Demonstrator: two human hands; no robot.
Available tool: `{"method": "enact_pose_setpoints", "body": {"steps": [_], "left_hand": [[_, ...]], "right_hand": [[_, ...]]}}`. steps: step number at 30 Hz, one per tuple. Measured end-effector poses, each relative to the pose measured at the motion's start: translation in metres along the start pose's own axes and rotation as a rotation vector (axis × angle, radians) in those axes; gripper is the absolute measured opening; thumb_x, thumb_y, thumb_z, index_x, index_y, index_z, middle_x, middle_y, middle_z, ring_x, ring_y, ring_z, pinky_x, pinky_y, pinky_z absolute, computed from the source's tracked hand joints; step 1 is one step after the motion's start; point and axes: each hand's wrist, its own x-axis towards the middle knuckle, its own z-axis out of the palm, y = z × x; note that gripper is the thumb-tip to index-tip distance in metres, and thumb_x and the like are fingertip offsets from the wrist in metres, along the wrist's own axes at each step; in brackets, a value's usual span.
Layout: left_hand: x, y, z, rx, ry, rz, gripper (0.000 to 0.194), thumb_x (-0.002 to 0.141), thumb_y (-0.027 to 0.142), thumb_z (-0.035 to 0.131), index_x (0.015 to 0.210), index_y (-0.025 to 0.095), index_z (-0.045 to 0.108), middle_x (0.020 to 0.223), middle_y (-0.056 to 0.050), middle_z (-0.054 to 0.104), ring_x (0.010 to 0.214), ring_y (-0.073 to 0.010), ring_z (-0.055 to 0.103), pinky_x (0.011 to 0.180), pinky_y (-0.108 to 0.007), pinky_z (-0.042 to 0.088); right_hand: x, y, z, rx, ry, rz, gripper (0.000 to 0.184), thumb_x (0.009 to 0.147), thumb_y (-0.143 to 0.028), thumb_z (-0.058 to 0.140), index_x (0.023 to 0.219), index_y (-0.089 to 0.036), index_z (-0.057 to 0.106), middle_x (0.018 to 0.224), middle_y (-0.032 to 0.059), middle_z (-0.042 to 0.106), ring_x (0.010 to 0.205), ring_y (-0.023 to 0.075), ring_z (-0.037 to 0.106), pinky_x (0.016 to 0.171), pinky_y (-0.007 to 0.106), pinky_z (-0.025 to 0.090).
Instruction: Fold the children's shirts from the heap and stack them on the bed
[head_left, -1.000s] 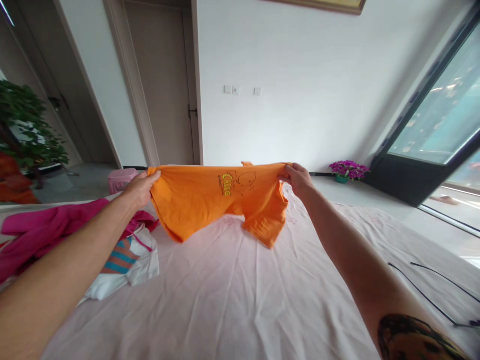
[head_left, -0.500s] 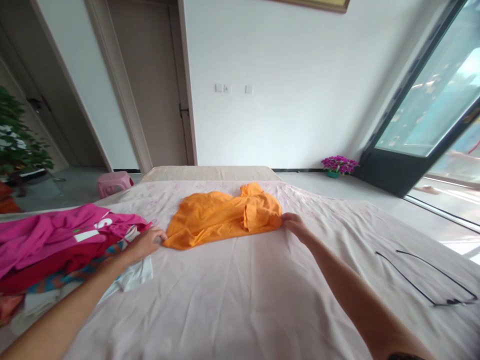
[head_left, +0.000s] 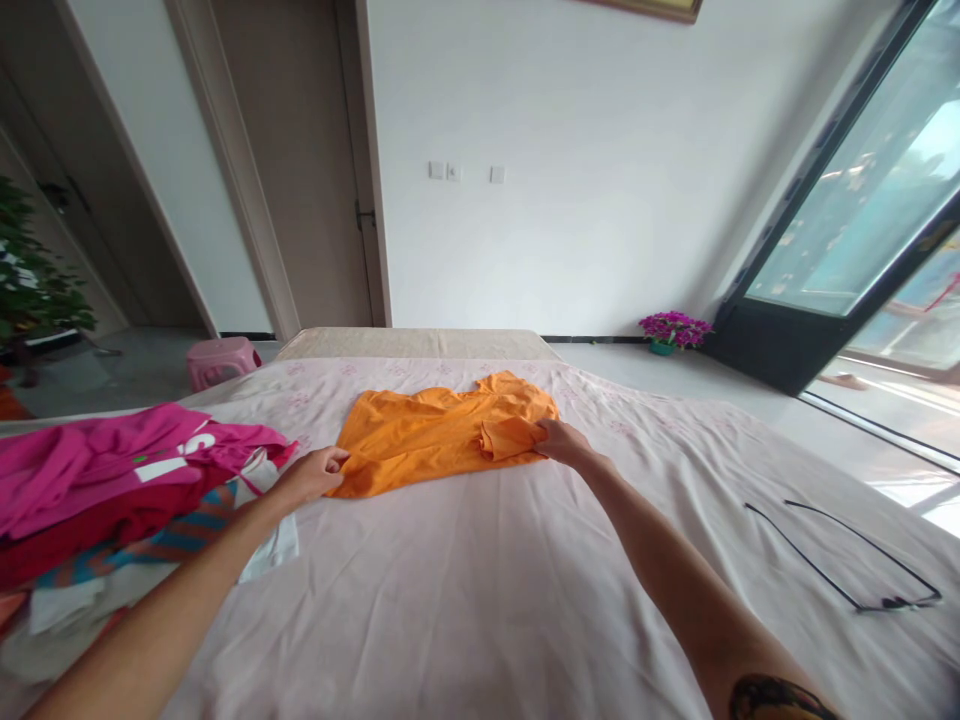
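An orange T-shirt [head_left: 420,435] lies folded lengthwise on the pale, faintly flowered sheet [head_left: 465,590], its sleeve turned toward me near the right end. My left hand [head_left: 315,473] is closed at the shirt's near left corner, thumb and fingers pinching the cloth there. At the right end, my right hand [head_left: 561,442] grips the fabric beside the sleeve, its fingertips partly hidden by the cloth. Left of my left hand is a heap of clothes [head_left: 120,470], with a bright pink garment on top and red, striped and white pieces under it.
Black-framed glasses [head_left: 892,603] lie on the sheet at the right. Beyond the bed's left side stands a pink stool [head_left: 221,362]. Purple flowers [head_left: 675,328] in a green pot stand by the wall near the glass door [head_left: 840,270]. A leafy plant [head_left: 37,270] is at far left.
My right hand has moved slightly left and up along the shirt's right end, onto the sleeve area. My left hand has shifted slightly right over the corner. The shirt looks flatter.
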Motion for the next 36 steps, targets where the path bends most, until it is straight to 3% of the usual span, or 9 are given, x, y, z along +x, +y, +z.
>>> {"method": "enact_pose_setpoints", "body": {"steps": [4, 9, 14, 17, 21, 29, 33, 34, 36], "left_hand": [[-0.017, -0.009, -0.019, -0.008, -0.067, 0.12, 0.028, 0.068, 0.028, 0.048, 0.085, 0.016, 0.068, 0.078, -0.002, 0.068, 0.075, -0.0209, 0.064, 0.066, -0.028, 0.047], [-0.057, -0.017, -0.034, 0.086, 0.083, 0.466, 0.014, 0.066, 0.015, 0.049, 0.073, 0.02, 0.06, 0.086, -0.003, 0.064, 0.088, -0.0198, 0.06, 0.084, -0.029, 0.046], [-0.078, -0.019, -0.02, 0.071, 0.013, 0.655, 0.027, 0.057, 0.001, 0.039, 0.07, 0.021, 0.05, 0.094, -0.004, 0.063, 0.101, -0.0182, 0.057, 0.091, -0.029, 0.043], [-0.078, -0.024, -0.013, 0.052, 0.007, 0.625, 0.031, 0.053, 0.0, 0.036, 0.072, 0.021, 0.047, 0.084, -0.002, 0.06, 0.09, -0.017, 0.057, 0.084, -0.028, 0.043], [-0.084, -0.026, -0.015, 0.115, -0.007, 0.563, 0.029, 0.056, 0.001, 0.035, 0.074, 0.021, 0.047, 0.08, -0.001, 0.057, 0.081, -0.017, 0.055, 0.077, -0.028, 0.041], [-0.128, 0.007, -0.02, 0.243, -0.347, 0.451, 0.029, 0.056, 0.004, 0.037, 0.072, 0.021, 0.054, 0.076, 0.001, 0.063, 0.075, -0.0168, 0.057, 0.07, -0.027, 0.037], [-0.111, 0.008, -0.032, 0.198, -0.578, 0.324, 0.029, 0.064, 0.01, 0.039, 0.071, 0.022, 0.064, 0.075, 0.002, 0.07, 0.072, -0.0176, 0.063, 0.068, -0.027, 0.042], [-0.101, 0.009, -0.034, 0.181, -0.585, 0.288, 0.03, 0.065, 0.012, 0.04, 0.073, 0.022, 0.066, 0.076, 0.001, 0.071, 0.072, -0.018, 0.065, 0.068, -0.027, 0.043], [-0.075, 0.016, -0.033, 0.158, -0.48, 0.259, 0.031, 0.069, 0.015, 0.04, 0.078, 0.022, 0.069, 0.082, 0.0, 0.074, 0.08, -0.0192, 0.067, 0.073, -0.027, 0.047]], "right_hand": [[-0.017, 0.029, -0.005, 0.09, 0.019, -0.075, 0.012, 0.07, -0.027, 0.062, 0.08, -0.02, 0.065, 0.075, -0.0016, 0.066, 0.072, 0.0166, 0.06, 0.061, 0.023, 0.038], [-0.054, 0.066, -0.002, 0.205, 0.209, -0.274, 0.007, 0.07, -0.019, 0.055, 0.074, -0.019, 0.06, 0.078, 0.002, 0.065, 0.073, 0.0178, 0.06, 0.069, 0.027, 0.044], [-0.095, 0.058, -0.006, 0.138, 0.181, -0.539, 0.014, 0.069, -0.012, 0.054, 0.076, -0.022, 0.061, 0.095, 0.0044, 0.068, 0.094, 0.0211, 0.06, 0.086, 0.032, 0.045], [-0.111, 0.051, -0.014, 0.118, 0.121, -0.568, 0.008, 0.072, -0.015, 0.056, 0.076, -0.022, 0.059, 0.091, 0.004, 0.067, 0.089, 0.0203, 0.06, 0.083, 0.032, 0.044], [-0.125, 0.06, -0.03, 0.095, 0.085, -0.441, 0.007, 0.07, -0.016, 0.054, 0.075, -0.021, 0.056, 0.077, 0.0018, 0.062, 0.074, 0.0181, 0.056, 0.072, 0.029, 0.042], [-0.158, 0.074, -0.044, -0.027, -0.125, -0.393, 0.021, 0.069, -0.011, 0.048, 0.074, -0.022, 0.065, 0.084, 0.0036, 0.068, 0.083, 0.0199, 0.061, 0.075, 0.03, 0.045], [-0.145, 0.096, -0.06, -0.02, -0.296, -0.307, 0.041, 0.063, -0.004, 0.044, 0.083, -0.024, 0.074, 0.094, 0.0036, 0.074, 0.091, 0.0201, 0.066, 0.083, 0.03, 0.049], [-0.138, 0.1, -0.065, -0.037, -0.317, -0.276, 0.044, 0.063, -0.004, 0.043, 0.085, -0.025, 0.075, 0.094, 0.0034, 0.075, 0.09, 0.02, 0.067, 0.085, 0.03, 0.049], [-0.121, 0.097, -0.072, -0.117, -0.294, -0.23, 0.045, 0.069, -0.005, 0.043, 0.088, -0.026, 0.077, 0.094, 0.0032, 0.076, 0.09, 0.0204, 0.068, 0.088, 0.032, 0.049]]}}
